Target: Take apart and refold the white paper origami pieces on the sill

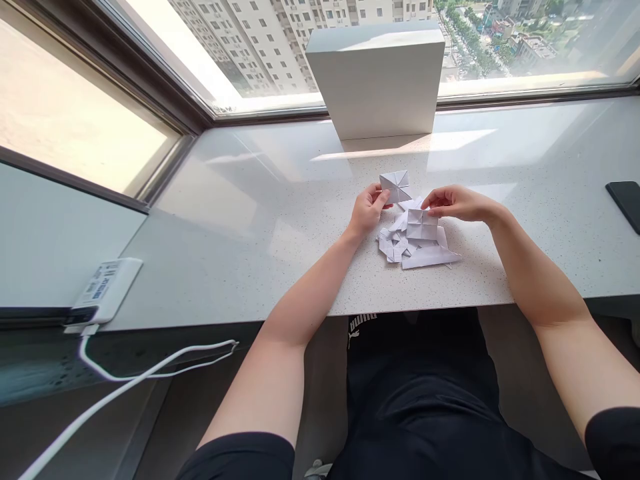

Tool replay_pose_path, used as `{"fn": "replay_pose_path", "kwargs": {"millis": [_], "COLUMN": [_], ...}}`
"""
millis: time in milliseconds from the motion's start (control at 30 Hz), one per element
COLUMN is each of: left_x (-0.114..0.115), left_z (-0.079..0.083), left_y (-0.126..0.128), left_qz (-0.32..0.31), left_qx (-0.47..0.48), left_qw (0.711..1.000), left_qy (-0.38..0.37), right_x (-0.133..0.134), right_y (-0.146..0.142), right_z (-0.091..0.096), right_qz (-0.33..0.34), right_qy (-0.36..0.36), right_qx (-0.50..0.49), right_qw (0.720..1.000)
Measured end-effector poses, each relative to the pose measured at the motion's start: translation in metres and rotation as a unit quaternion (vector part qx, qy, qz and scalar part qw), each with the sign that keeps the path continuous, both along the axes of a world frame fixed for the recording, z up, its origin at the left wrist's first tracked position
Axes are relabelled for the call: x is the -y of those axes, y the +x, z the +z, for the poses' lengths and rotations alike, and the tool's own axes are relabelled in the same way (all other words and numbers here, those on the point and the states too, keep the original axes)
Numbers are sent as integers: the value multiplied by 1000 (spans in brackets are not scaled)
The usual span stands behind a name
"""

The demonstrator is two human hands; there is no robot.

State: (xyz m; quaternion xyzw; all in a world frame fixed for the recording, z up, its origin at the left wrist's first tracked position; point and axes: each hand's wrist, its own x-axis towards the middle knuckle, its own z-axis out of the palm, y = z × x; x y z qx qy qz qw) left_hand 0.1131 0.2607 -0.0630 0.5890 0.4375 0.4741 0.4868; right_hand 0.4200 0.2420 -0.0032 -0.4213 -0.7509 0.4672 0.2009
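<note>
A folded paper square (397, 184) with creases meeting at its middle is pinched in my left hand (369, 209), raised a little above the sill. My right hand (456, 203) grips the top edge of another folded paper square (421, 225), marked with grid-like creases, between thumb and fingers. Below both hands lies a loose pile of folded white paper pieces (397, 249). A longer folded paper strip (427, 257) sits at the pile's near side. Part of the pile is hidden behind the right-hand square.
Both hands work over a white speckled windowsill (280, 247). A white box (383, 87) stands upright by the window. At the left edge rests a white power bank (107, 290) with a white cable (125, 387) hanging from it. A black phone (627, 203) lies far right.
</note>
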Motion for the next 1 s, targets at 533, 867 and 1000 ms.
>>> {"fn": "replay_pose_path", "kwargs": {"millis": [533, 867, 1000], "left_x": [7, 9, 11], "left_z": [2, 4, 4], "left_y": [9, 12, 12], "left_qz": [-36, -31, -41], "left_qx": [55, 78, 65], "left_qw": [996, 994, 995], "left_qy": [-66, -73, -64], "right_x": [13, 13, 14], "right_y": [-33, -38, -38], "right_z": [-23, -25, -26], "right_qz": [-131, -61, -57], "right_qy": [354, 350, 364], "right_qx": [94, 136, 150], "right_qw": [921, 925, 918]}}
